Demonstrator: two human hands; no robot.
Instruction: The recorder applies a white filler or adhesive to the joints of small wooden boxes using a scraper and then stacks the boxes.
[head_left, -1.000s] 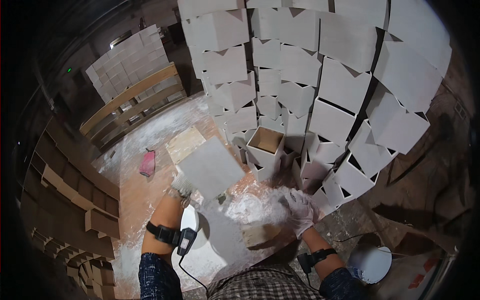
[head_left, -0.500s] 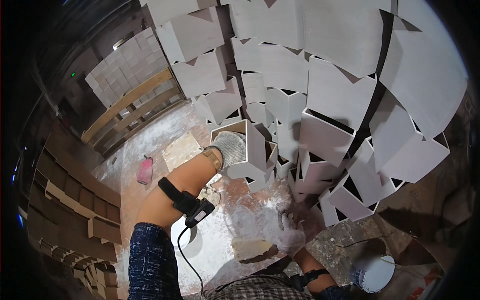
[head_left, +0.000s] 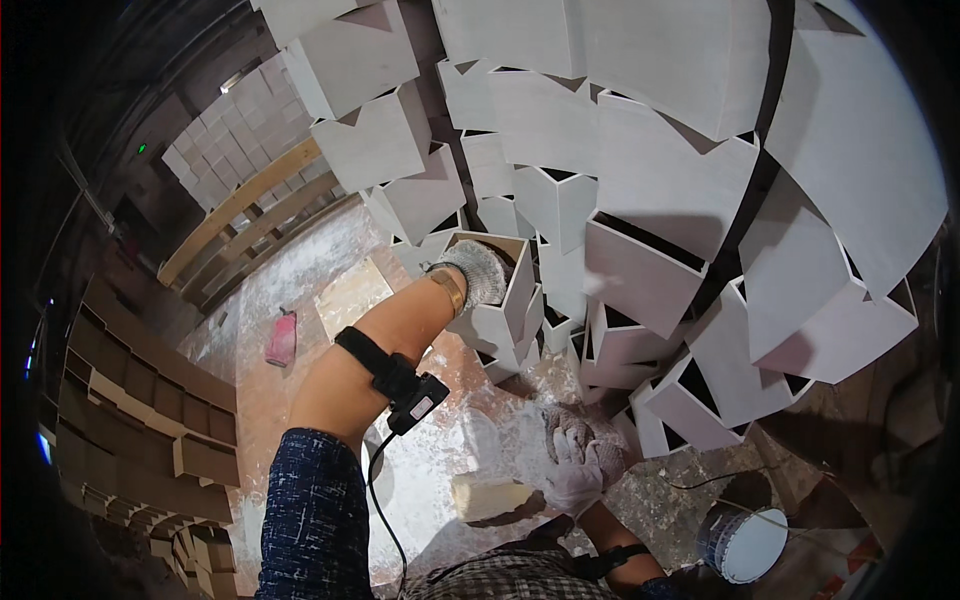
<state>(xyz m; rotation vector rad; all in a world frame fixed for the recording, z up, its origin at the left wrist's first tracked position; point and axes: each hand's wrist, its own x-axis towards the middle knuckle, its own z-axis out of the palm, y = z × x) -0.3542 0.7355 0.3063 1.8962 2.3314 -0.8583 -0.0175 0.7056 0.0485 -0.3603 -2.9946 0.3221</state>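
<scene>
Logging from my remote station, head view, the only one I have; clock positions are read outward from the handled box.

Head view: the open-topped pale box [head_left: 519, 295] sits near mid-picture, mouth upward, close among other pale boxes. My left hand [head_left: 478, 273], gloved, is inside its mouth, entering from the 8 o'clock side. Fingers are hidden by glove and wall; I cannot tell whether they grasp anything. My right hand [head_left: 582, 462], also gloved, rests apart at 5 o'clock. Its fingers look partly bent, but I cannot tell whether they close on something.

Surroundings: cream block [head_left: 490, 497] at 6 o'clock, pink item [head_left: 282, 338] at 9, pail [head_left: 742, 543] between 4 and 5, stacked boxes [head_left: 540, 120] from 12 to 3. White powder [head_left: 440, 470] spreads at 7.

Handling estimate: hollow and thin-walled, so probably light for its bulk; panels look stiff, brown inside. Powder would make smooth faces slippery, even to knitted gloves. Corners and rim seem the likeliest parts to chip. Best hold, I judge: a wall pinched at the rim, or two opposite outer faces, squeezed gently.
</scene>
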